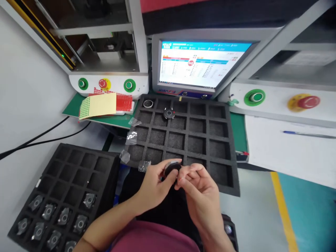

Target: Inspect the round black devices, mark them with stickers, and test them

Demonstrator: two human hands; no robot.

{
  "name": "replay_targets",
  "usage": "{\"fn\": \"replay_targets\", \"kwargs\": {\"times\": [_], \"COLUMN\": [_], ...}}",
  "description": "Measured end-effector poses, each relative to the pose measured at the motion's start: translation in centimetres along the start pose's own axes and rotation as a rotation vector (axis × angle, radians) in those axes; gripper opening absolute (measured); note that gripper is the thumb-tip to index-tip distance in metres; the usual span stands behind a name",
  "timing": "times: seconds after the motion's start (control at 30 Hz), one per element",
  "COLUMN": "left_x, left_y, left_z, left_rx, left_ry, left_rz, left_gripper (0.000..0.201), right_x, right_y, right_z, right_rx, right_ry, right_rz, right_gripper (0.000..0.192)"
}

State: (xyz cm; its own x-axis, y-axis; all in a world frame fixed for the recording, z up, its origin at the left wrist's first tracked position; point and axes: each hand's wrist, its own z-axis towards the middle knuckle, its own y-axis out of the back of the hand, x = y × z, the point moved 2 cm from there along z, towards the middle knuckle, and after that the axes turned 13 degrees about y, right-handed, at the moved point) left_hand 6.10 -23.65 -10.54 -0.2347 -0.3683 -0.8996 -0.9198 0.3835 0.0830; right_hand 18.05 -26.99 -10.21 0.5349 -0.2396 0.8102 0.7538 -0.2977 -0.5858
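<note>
Head view: at lower centre, the left hand (153, 185) grips a dark disc (171, 169). The right hand (201, 185) curls its fingertips at the disc's edge; whether they grip anything, I cannot tell. A tray (186, 141) fills the centre.

A green table (238, 133) across the middle of the frame, a black foam tray (176, 141) at the centre reaching past its front edge, sticker sheets (103, 105) at left, white paper (275, 150) at right
</note>
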Motion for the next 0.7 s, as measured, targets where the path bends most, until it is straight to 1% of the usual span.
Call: {"fn": "replay_targets", "kwargs": {"times": [0.13,0.2,0.43,0.53,0.7], "left_x": [-0.8,-1.1,-0.9,-1.0,-1.3], "left_y": [0.0,0.1,0.0,0.0,0.1], "left_z": [-0.7,-0.9,-1.5,-1.9,-2.2], "left_rx": [0.056,0.056,0.024,0.017,0.038], "left_ry": [-0.12,-0.165,-0.238,-0.301,-0.412], "left_rz": [0.044,0.076,0.125,0.159,0.243], "left_gripper": [0.054,0.057,0.053,0.052,0.053], "right_x": [-0.1,-0.1,0.2,0.5,0.9], "right_y": [0.0,0.0,-0.8,-1.1,-1.5], "right_z": [0.2,0.2,-0.5,-0.8,-0.8], "right_rx": [-0.007,-0.008,-0.021,-0.027,-0.053], "right_ry": [-0.009,-0.03,-0.066,-0.088,-0.122], "right_rz": [0.049,0.077,0.101,0.104,0.134], "right_gripper": [0.021,0.022,0.021,0.02,0.022]}}
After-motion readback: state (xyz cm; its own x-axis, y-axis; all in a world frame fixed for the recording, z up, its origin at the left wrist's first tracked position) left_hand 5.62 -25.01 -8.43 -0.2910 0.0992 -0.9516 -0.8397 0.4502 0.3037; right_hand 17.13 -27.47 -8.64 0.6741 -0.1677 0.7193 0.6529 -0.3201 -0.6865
